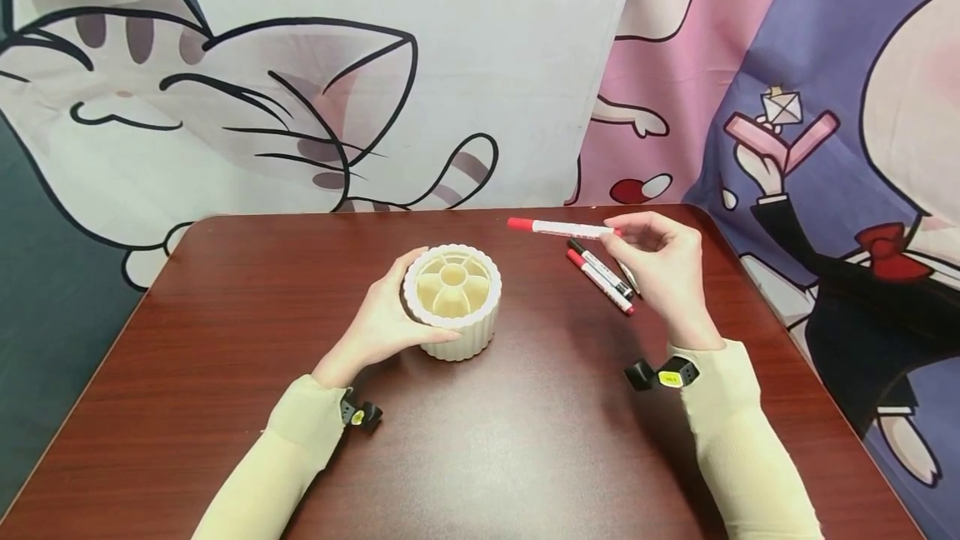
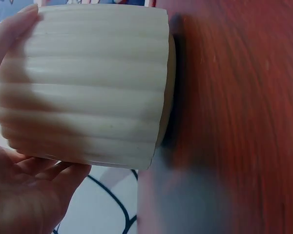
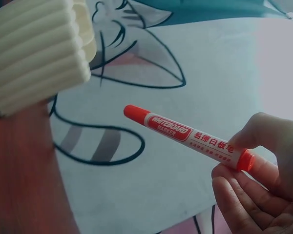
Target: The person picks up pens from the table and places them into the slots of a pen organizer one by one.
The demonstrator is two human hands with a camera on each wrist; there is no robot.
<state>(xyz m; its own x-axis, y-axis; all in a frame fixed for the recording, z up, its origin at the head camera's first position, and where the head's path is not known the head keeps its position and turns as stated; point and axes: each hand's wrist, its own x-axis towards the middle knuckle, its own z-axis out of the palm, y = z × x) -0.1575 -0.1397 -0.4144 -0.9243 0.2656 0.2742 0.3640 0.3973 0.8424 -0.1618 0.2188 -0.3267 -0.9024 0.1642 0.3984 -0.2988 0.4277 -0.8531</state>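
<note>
A cream, ribbed round pen holder point(image 1: 474, 332) with several compartments stands on the table, all of them empty in the head view. My left hand point(image 1: 381, 315) grips it from the left, thumb across the front and fingers round the far side. To the right, my right hand point(image 1: 663, 269) pinches a red-and-white whiteboard marker point(image 3: 171, 129) by one end. The marker is held up in the air, nearly level, its red cap pointing left toward the holder. Below that hand lie another red-and-white marker point(image 1: 600, 280) and a black marker point(image 1: 603, 267), side by side.
A thin pen-like item point(image 1: 628, 275) lies beside the markers, partly hidden by my right hand. The brown wooden table point(image 1: 225, 407) runs back to a cartoon-printed cloth point(image 1: 510, 65). Each wrist wears a small black camera.
</note>
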